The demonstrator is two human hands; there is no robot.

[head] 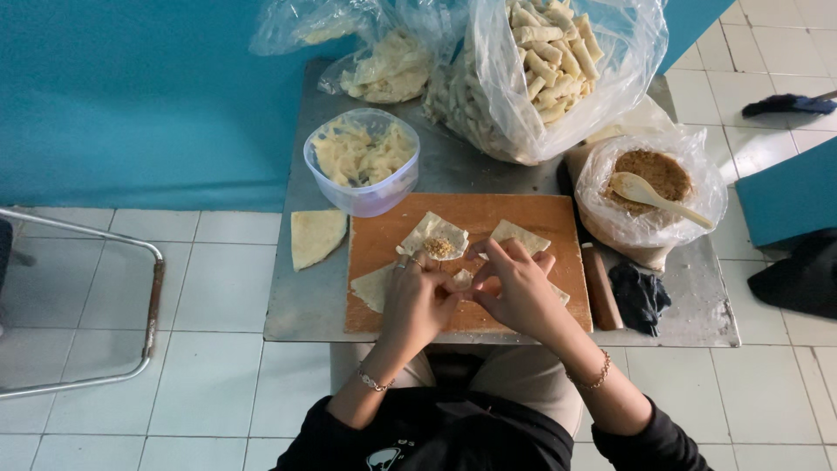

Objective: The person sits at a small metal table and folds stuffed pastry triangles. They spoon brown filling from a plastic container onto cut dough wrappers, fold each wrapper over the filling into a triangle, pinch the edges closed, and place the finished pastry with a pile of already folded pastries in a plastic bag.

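My left hand (417,298) and my right hand (514,288) meet over a wooden cutting board (540,218), both pinching a small pale pastry wrapper (459,280) between the fingertips. Just beyond the hands lies an open wrapper with a spoonful of brown filling (437,239) on it. Another folded wrapper (520,235) lies to its right, and a flat one (373,286) pokes out under my left hand. A quarter-round stack of wrappers (314,235) rests on the metal table (305,305) left of the board.
A clear tub of torn wrapper pieces (362,161) stands behind the board. A big plastic bag of rolled pastries (540,70) fills the back. At right sits a bag-lined bowl of brown filling with a wooden spoon (658,196). A dark cloth (638,298) lies near the right edge.
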